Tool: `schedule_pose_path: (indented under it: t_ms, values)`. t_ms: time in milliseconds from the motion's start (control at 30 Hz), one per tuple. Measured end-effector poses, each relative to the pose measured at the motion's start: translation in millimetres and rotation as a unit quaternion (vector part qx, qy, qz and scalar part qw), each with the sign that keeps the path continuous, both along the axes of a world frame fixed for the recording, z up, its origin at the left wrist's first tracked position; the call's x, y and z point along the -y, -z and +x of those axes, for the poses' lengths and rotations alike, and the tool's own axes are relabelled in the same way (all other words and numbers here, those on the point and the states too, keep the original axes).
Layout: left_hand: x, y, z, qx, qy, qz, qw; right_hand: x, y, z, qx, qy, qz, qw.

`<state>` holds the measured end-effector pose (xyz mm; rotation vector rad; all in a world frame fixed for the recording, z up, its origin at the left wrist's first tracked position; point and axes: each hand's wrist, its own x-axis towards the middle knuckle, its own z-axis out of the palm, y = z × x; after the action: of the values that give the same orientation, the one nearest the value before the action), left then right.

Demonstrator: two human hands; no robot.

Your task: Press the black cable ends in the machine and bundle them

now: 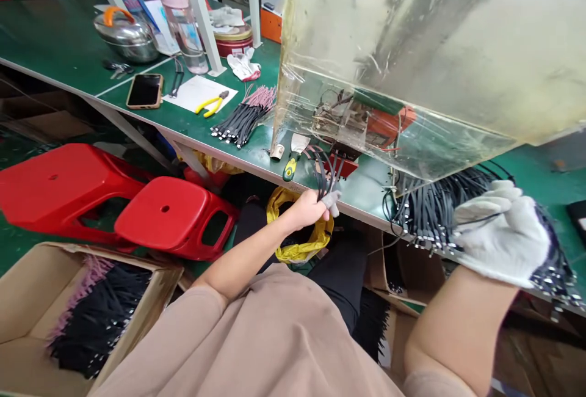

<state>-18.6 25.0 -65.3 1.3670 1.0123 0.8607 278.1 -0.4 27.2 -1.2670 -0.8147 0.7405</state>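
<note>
My left hand (pixel 307 209), with grey coverings on some fingertips, is closed around a few flat black cables (pixel 326 174). The far ends of these cables reach up toward a small red and black fixture (pixel 344 162) at the lower edge of a clear plastic shield. To the right, my right hand (pixel 501 235) wears a white glove and lies over a large pile of black cables (pixel 425 211) with silvery ends. Its fingers are curled, pinching a black cable from the pile. A scraper (pixel 291 165) with a green and yellow handle rests left of the fixture.
The clear shield (pixel 412 49) hangs over a machine (pixel 366 119). A cable bundle with pink ends (pixel 245 117), yellow pliers (pixel 212 104) and a phone (pixel 145 91) lie left. Below are a yellow-lined bin (pixel 300 253), red stools (pixel 160 214) and a carton (pixel 27 290) of cables.
</note>
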Motion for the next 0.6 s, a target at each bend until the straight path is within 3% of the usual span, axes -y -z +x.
schedule_pose_path:
  t_ms: [100,200,333,467,600]
  values:
    - [13.2,-1.6,-4.1,0.03,0.02,-0.039,0.999,5.1,1.2,-19.6,-0.061,-0.007,0.022,0.998]
    - [22.9,-7.1,-15.1,0.053,-0.009,-0.051,0.997,11.3,-2.2,-46.7,-0.121,-0.067,-0.004,0.99]
    - [44.9,-39.3,-48.5,0.128,-0.003,-0.047,0.991,22.8,3.6,-93.6,-0.135,-0.207,-0.032,0.969]
    - [77.0,-77.8,-87.9,0.244,-0.058,0.01,0.968,29.7,49.4,-131.6,-0.221,-0.345,-0.143,0.901]
    - [98.2,-84.8,-105.9,0.237,-0.166,0.055,0.956,32.2,111.7,-147.1,-0.314,-0.383,-0.229,0.838]
